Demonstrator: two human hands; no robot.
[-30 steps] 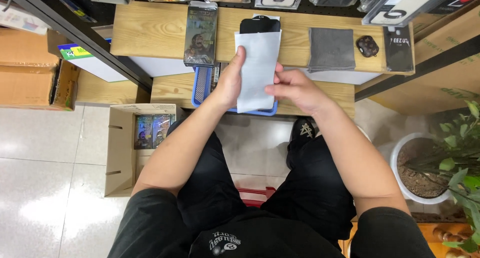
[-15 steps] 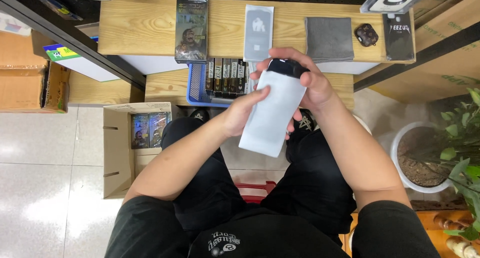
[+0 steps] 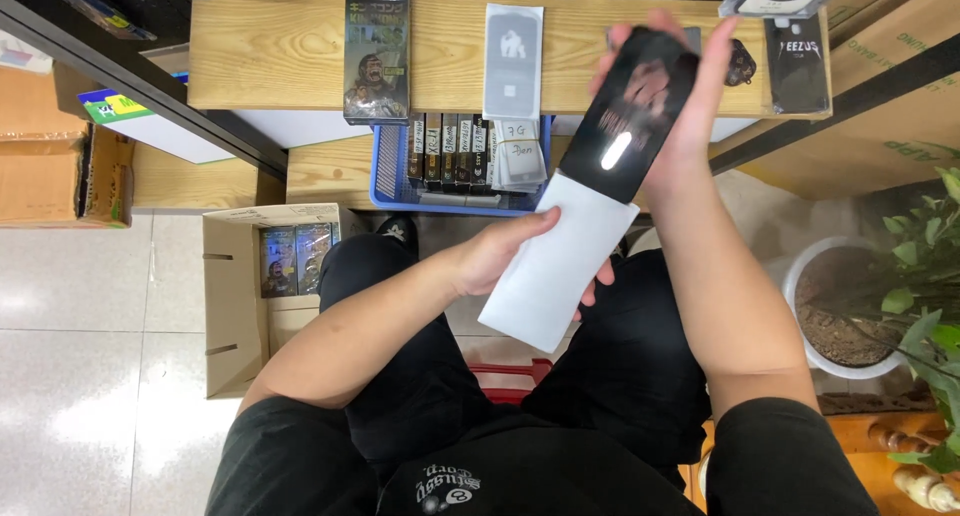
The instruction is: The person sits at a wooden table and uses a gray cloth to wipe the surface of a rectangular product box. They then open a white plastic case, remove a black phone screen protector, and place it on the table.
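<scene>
My left hand (image 3: 505,261) grips a white paper sleeve (image 3: 560,266) at its left edge, over my lap. My right hand (image 3: 685,106) holds a glossy black slab (image 3: 630,111), like a phone or a glass screen cover, by its upper end. The slab's lower end is inside the sleeve's mouth; most of it sticks out and reflects a light. Both are held tilted, in front of a wooden shelf (image 3: 270,51).
On the shelf lie a dark printed box (image 3: 376,54), a white card pack (image 3: 513,61) and black cases (image 3: 797,64). A blue basket (image 3: 390,171) holds several slim boxes. An open cardboard box (image 3: 235,296) is on the floor at left, a potted plant (image 3: 850,306) at right.
The black slab has slid far out of the white sleeve, upward and to the right. My right hand rose with it; my left hand stays on the sleeve.
</scene>
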